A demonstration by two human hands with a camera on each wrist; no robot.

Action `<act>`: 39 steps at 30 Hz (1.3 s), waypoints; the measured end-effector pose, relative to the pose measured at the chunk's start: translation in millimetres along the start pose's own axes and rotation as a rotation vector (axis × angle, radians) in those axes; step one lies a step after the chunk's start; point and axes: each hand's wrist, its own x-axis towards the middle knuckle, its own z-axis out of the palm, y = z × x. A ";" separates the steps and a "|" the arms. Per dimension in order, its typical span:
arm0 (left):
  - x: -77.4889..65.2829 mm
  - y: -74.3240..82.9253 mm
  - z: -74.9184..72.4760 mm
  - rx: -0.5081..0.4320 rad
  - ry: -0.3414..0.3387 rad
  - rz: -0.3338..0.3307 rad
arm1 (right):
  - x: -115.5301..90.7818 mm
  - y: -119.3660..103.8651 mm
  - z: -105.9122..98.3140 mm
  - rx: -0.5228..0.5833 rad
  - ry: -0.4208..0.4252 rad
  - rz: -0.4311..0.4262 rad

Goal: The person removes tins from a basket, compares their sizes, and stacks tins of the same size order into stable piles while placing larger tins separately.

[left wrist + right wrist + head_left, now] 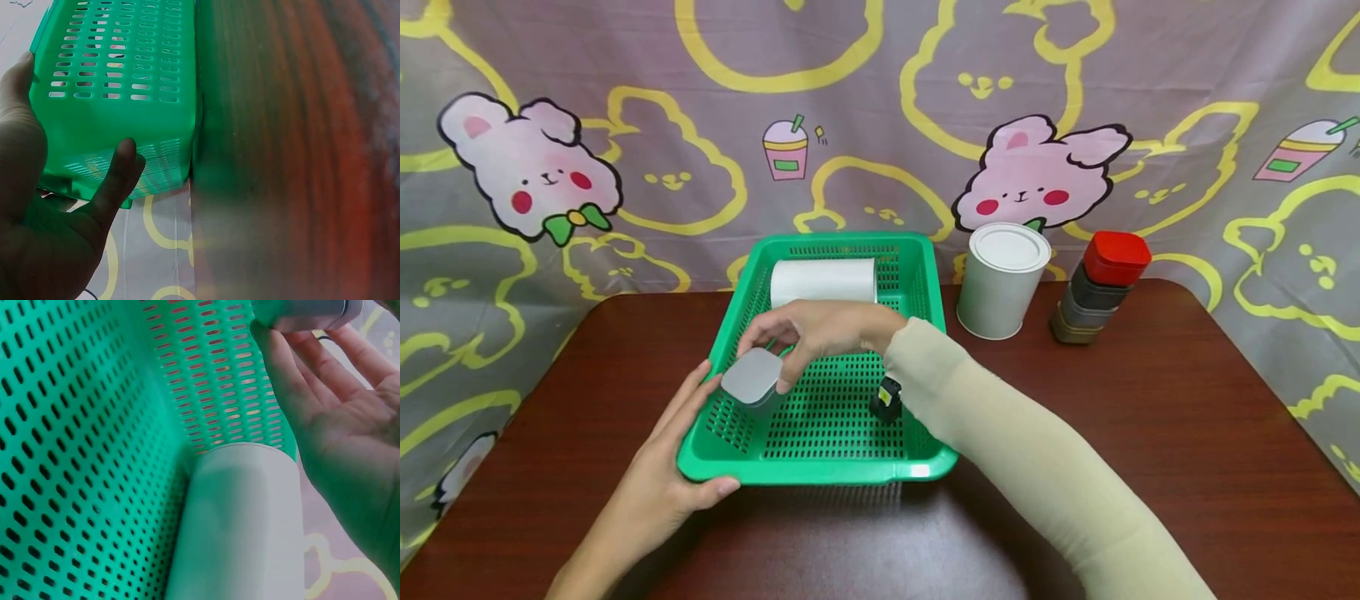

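Observation:
My right hand (pixel 827 329) reaches into a green plastic basket (pixel 812 473) and grips a small grey rounded-square container (pixel 752 377) with a flat light-grey top, between thumb and fingers. The container is held near the basket's left wall, and the right wrist view shows its underside (pixel 312 322) raised in the fingertips. Around the basket's front left corner, my left hand (pixel 658 475) holds on, thumb at the front rim and fingers along the left side. A white cylindrical can (pixel 823 282) lies on its side at the back of the basket.
Right of the basket, a white lidded can (pixel 1003 287) stands upright on the brown table (pixel 1187 433). Beside it leans a stack of small containers (pixel 1101 287), red on top, with dark grey, grey and brownish ones below. A patterned cloth (pixel 880 125) hangs behind.

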 end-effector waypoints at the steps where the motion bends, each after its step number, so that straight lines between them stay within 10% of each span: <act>1: 0.0 0.2 0.2 0.002 0.000 0.000 | -1.6 -1.0 -0.7 0.007 0.010 -0.006; 18: -2.0 -1.3 0.4 -0.005 0.013 0.003 | -41.3 -33.9 -21.9 0.029 0.295 -0.069; 39: 0.3 0.2 1.2 0.005 0.019 0.010 | -162.6 -58.9 -51.9 0.019 0.695 -0.008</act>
